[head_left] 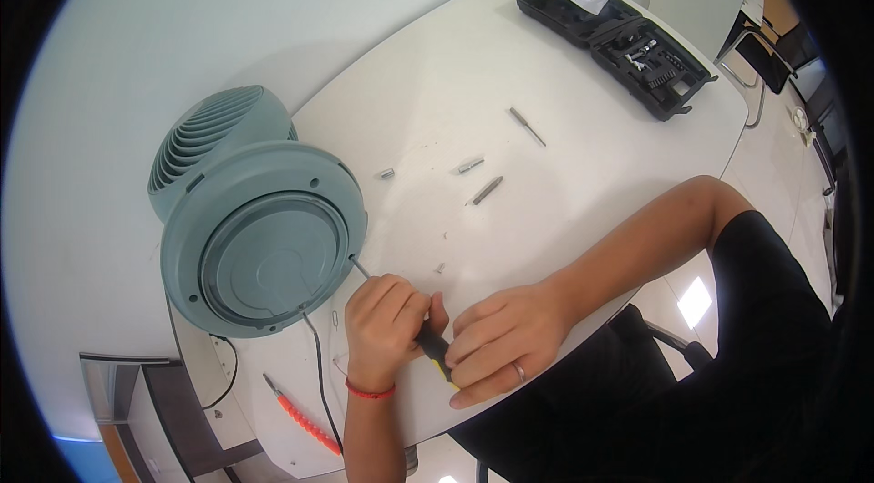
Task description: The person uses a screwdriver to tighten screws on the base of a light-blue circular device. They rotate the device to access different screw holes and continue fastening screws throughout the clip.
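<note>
A grey-green fan [282,246] lies tipped over on the table, the underside of its round base facing me. Both my hands are on a screwdriver [435,351] with a black and yellow handle. Its metal shaft reaches a hole at the base's right rim. My left hand [387,324], with a red cord at the wrist, is wrapped round the front of the screwdriver. Closed over the handle's rear end is my right hand [505,337], wearing a ring. A small screw [440,268] lies just beyond my hands.
Several metal bits and sockets, including a long driver bit [527,126], lie mid-table. An open black tool case [628,55] stands at the far right. A red flexible shaft [305,417] lies near left, beside the fan's black power cord [320,374]. A wall borders the left side.
</note>
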`<state>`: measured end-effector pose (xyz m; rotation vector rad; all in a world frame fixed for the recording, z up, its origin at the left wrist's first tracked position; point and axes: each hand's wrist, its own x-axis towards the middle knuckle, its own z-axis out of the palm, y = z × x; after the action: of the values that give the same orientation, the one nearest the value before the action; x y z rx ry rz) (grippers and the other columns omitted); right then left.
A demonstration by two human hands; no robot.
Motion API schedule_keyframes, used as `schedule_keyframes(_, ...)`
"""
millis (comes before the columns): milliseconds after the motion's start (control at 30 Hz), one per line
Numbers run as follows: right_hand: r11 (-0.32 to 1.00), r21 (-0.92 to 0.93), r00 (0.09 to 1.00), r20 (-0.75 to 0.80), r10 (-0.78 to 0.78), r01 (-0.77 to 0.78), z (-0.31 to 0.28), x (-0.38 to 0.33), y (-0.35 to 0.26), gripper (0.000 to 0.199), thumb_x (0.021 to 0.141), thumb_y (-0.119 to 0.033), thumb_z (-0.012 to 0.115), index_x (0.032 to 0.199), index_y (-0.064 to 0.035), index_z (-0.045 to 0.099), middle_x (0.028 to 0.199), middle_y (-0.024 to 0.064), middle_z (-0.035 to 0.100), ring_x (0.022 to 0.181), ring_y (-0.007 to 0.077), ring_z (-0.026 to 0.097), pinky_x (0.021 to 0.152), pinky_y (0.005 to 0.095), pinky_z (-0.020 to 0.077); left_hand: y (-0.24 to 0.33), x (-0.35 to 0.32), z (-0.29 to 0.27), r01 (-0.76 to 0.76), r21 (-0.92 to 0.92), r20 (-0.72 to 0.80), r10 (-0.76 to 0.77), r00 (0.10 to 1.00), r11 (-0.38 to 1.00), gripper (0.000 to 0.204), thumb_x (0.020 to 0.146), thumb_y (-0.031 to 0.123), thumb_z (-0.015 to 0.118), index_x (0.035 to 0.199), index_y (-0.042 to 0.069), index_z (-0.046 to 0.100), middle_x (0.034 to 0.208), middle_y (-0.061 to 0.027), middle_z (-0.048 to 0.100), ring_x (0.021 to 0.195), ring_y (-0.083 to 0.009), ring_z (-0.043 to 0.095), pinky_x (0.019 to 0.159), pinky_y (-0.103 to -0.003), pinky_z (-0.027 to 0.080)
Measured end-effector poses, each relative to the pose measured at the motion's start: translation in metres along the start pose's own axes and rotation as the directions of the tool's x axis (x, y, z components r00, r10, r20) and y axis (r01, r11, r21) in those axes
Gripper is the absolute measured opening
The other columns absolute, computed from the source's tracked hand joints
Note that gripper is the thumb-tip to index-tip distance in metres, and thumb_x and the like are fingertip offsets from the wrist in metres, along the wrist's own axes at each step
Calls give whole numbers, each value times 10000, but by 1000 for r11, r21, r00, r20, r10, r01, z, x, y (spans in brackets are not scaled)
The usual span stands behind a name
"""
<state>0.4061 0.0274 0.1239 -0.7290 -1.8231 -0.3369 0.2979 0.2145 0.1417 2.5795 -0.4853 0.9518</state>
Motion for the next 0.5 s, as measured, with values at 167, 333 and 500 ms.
schedule_keyframes(167, 999, 34, 1000, 6, -19, 19, 3, -1, 0, 180, 974, -49, 814, 1153, -46, 829, 1120, 87, 699, 1059, 261, 683, 880, 368, 560, 1, 2, -2, 2, 1, 4, -2, 1000, 1000, 260, 718, -25, 798, 696, 61, 554, 674, -68, 483, 598, -265, 524, 532, -369, 399)
schedule_keyframes(333, 999, 3, 999, 37, 32, -32, 0, -2, -1, 167, 946, -53, 835, 1104, -106, 831, 1051, 62, 658, 997, 240, 660, 823, 344, 532, 1, 2, -2, 13, 3, -13, -13, 1000, 1000, 259, 715, -18, 801, 694, 61, 555, 676, -69, 493, 603, -265, 538, 537, -365, 413)
schedule_keyframes(500, 999, -29, 998, 42, 43, -42, -2, -3, -1, 190, 906, -54, 860, 1069, -147, 827, 963, 40, 591, 907, 220, 614, 761, 333, 496, 1, 2, 0, 8, 9, -19, -8, 1000, 1000, 258, 716, -13, 801, 693, 69, 557, 677, -67, 502, 604, -262, 547, 542, -362, 424)
